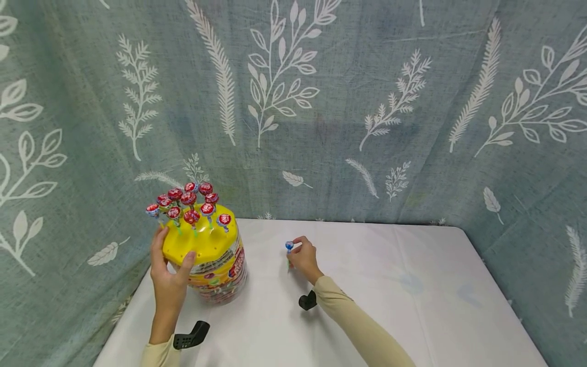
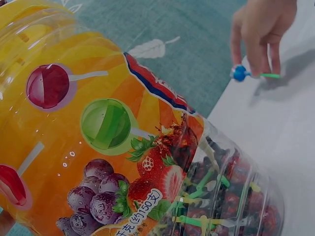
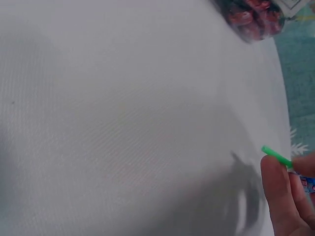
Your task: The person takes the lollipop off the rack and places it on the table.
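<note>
A large clear candy jar [image 1: 229,283] with a yellow lid [image 1: 199,252] stands tilted at the left of the table. Several lollipops with red wrappers [image 1: 188,198] stick up out of holes in that lid. My left hand [image 1: 170,288] grips the lid's edge, thumb at the front and fingers round the left side. To the jar's right, my right hand [image 1: 306,259] pinches a lollipop with a blue wrapper [image 1: 289,245] just above the table. Its green stick [image 3: 277,156] shows between the fingertips in the right wrist view. Fruit-printed label [image 2: 108,147] and more lollipops inside fill the left wrist view.
A white cloth covers the table [image 1: 412,285]. Behind it and at both sides hangs a grey-green curtain [image 1: 321,153] with white leaf prints. Black wrist-worn devices [image 1: 192,335] jut out beside both forearms.
</note>
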`<state>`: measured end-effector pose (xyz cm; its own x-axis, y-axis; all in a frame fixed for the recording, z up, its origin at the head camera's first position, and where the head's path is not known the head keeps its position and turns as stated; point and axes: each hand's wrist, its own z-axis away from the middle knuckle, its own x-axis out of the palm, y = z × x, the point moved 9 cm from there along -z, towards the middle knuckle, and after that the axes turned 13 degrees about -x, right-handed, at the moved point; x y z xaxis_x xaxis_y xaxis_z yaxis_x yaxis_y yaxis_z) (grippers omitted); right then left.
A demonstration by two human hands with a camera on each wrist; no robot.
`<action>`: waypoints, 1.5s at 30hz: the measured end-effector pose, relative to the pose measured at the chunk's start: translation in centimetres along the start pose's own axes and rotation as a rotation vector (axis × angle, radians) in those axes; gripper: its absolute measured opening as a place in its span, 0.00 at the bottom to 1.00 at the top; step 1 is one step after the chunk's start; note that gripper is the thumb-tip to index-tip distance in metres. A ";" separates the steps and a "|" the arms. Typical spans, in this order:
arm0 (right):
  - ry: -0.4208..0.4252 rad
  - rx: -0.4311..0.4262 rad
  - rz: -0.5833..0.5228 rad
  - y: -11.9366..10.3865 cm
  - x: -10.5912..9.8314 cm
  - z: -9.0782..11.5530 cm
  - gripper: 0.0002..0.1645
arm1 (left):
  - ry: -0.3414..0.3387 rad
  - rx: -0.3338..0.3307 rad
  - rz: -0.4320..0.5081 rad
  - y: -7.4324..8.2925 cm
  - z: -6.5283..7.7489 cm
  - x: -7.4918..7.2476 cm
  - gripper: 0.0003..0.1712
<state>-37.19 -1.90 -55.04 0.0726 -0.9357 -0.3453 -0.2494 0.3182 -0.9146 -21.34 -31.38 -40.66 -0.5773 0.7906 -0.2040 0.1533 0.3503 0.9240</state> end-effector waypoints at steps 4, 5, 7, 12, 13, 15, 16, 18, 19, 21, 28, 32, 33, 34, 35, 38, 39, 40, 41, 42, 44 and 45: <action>0.031 0.003 0.058 0.3 -0.2 0.2 0.22 | -0.002 0.001 0.007 0.0 0.1 0.0 0.43; 0.035 0.005 0.075 0.4 -0.2 0.2 0.22 | 0.001 0.002 0.006 0.0 0.1 -0.1 0.43; 0.045 0.005 0.107 0.5 -0.2 0.2 0.21 | 0.004 0.002 0.003 0.1 0.1 -0.1 0.43; 0.057 -0.016 0.187 0.6 -0.2 0.0 0.18 | 0.004 -0.002 -0.008 0.2 0.2 0.0 0.43; 0.055 -0.017 0.194 0.5 -0.2 0.0 0.18 | 0.003 -0.003 -0.011 0.1 0.1 0.0 0.43; 0.052 -0.019 0.211 0.5 -0.1 0.0 0.19 | 0.002 -0.007 -0.014 0.0 0.1 0.0 0.43; 0.052 -0.020 0.215 0.5 -0.2 0.0 0.19 | 0.001 -0.009 -0.018 0.0 0.1 0.1 0.43; 0.058 -0.023 0.223 0.4 -0.4 0.1 0.20 | 0.000 -0.011 -0.025 -0.1 0.1 0.1 0.43; 0.058 -0.022 0.229 0.4 -0.5 0.1 0.20 | 0.002 -0.012 -0.029 -0.1 0.1 0.2 0.43; 0.053 -0.026 0.243 0.3 -0.6 0.1 0.20 | 0.004 -0.011 -0.032 -0.1 0.1 0.2 0.43; 0.032 -0.081 0.217 -0.9 -1.2 -0.3 0.18 | 0.009 -0.008 -0.033 0.1 0.2 0.1 0.43; 0.016 -0.081 0.204 -1.3 -1.6 -0.5 0.17 | 0.009 -0.007 -0.027 0.0 0.1 0.1 0.43; 0.012 -0.078 0.198 -1.4 -1.7 -0.5 0.17 | 0.008 -0.007 -0.025 0.0 0.1 0.2 0.43; 0.007 -0.075 0.187 -1.5 -1.9 -0.6 0.17 | 0.007 -0.007 -0.022 0.0 0.0 0.2 0.42; 0.003 -0.074 0.172 -1.6 -2.1 -0.6 0.17 | 0.005 -0.008 -0.020 0.0 0.0 0.2 0.42; -0.003 -0.076 0.117 -2.2 -2.7 -0.7 0.17 | 0.003 -0.013 -0.014 -0.1 0.0 0.3 0.42; -0.007 -0.075 0.097 -2.4 -2.8 -0.7 0.17 | 0.005 -0.015 -0.016 -0.1 0.0 0.3 0.42; -0.007 -0.077 0.077 -2.6 -3.0 -0.7 0.16 | 0.006 -0.014 -0.016 -0.1 0.0 0.3 0.42; -0.006 -0.080 0.063 -2.9 -3.2 -0.8 0.16 | 0.008 -0.014 -0.017 -0.1 0.0 0.3 0.42; -0.004 -0.084 0.049 -3.2 -3.3 -0.8 0.16 | 0.010 -0.013 -0.017 -0.1 0.0 0.2 0.42; 0.001 -0.102 0.028 -3.9 -3.6 -1.0 0.16 | 0.012 -0.007 -0.016 0.0 0.0 0.2 0.42; 0.005 -0.113 0.022 -4.2 -3.7 -1.1 0.16 | 0.012 -0.003 -0.014 0.0 0.0 0.2 0.42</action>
<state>-37.44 0.08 -49.66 0.0609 -0.9294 -0.3640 -0.3585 0.3200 -0.8770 -21.43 -31.21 -40.70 -0.5886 0.7799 -0.2128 0.1426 0.3593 0.9223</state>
